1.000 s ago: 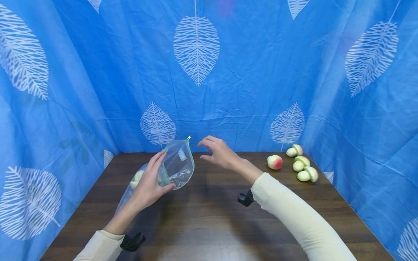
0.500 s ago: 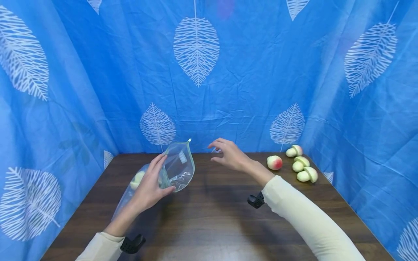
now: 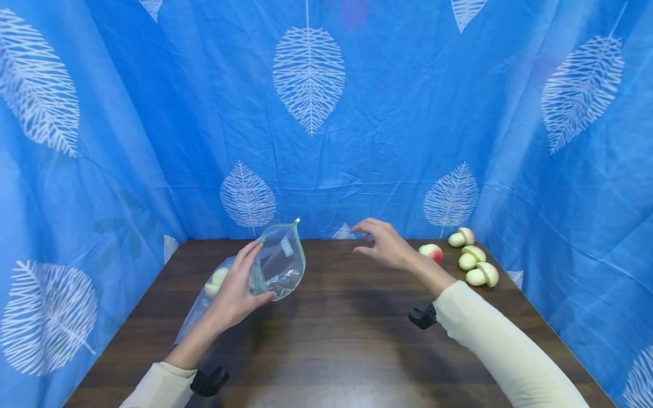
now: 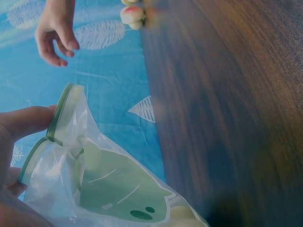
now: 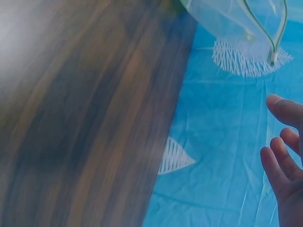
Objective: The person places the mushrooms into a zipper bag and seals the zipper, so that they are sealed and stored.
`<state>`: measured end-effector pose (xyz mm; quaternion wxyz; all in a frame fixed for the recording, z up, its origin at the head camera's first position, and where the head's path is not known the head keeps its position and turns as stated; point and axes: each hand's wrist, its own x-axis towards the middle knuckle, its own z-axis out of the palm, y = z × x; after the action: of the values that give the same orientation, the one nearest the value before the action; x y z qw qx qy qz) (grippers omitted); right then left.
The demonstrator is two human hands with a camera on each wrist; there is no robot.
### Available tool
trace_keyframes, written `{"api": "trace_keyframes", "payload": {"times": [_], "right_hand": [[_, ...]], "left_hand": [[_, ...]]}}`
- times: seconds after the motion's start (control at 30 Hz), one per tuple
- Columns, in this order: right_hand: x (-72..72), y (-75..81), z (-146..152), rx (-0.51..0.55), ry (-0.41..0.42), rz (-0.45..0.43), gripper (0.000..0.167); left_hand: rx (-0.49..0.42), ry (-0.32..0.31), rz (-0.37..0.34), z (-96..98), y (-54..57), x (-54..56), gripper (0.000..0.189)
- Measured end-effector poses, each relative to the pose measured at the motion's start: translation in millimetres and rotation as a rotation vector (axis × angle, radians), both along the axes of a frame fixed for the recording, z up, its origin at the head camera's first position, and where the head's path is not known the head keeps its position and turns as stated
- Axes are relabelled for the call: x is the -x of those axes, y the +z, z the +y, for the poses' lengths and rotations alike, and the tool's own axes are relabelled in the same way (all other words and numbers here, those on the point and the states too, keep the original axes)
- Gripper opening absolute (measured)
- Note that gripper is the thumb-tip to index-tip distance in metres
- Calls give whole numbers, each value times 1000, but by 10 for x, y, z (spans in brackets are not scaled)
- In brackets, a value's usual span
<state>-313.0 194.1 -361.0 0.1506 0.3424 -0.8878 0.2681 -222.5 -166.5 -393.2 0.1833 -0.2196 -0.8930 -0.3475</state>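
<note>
My left hand (image 3: 236, 297) holds a clear zip bag (image 3: 282, 263) near its mouth, thumb and fingers on the green-edged rim. The mouth gapes to the right, with the zip slider at its upper corner. Inside the bag lies a pale, rounded piece (image 3: 216, 281), partly hidden by the hand. A green print (image 4: 120, 184) covers the bag's side in the left wrist view. My right hand (image 3: 386, 245) hovers right of the bag with fingers loosely bent and nothing held. Just behind its wrist sits a cream piece with a red patch (image 3: 432, 253), partly covered by the arm.
Several mushroom-shaped pieces stand at the table's far right, among them one at the back (image 3: 461, 237) and one in front (image 3: 482, 275). The dark wooden table (image 3: 326, 351) meets a blue leaf-patterned curtain (image 3: 377, 130) behind and on both sides.
My right hand has moved right, away from the bag's mouth and toward the red-patched piece. The left hand and the bag have stayed nearly still.
</note>
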Motion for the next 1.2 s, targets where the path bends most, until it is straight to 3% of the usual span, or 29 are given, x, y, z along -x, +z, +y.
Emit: {"api": "trace_keyframes", "payload": {"times": [0.4, 1.2], "right_hand": [[-65, -140, 515, 29, -76, -36, 40], [-279, -318, 1742, -22, -366, -74, 40]], "left_hand": [[0, 6, -31, -1, -5, -19, 106], [-9, 20, -72, 1, 15, -39, 105]]}}
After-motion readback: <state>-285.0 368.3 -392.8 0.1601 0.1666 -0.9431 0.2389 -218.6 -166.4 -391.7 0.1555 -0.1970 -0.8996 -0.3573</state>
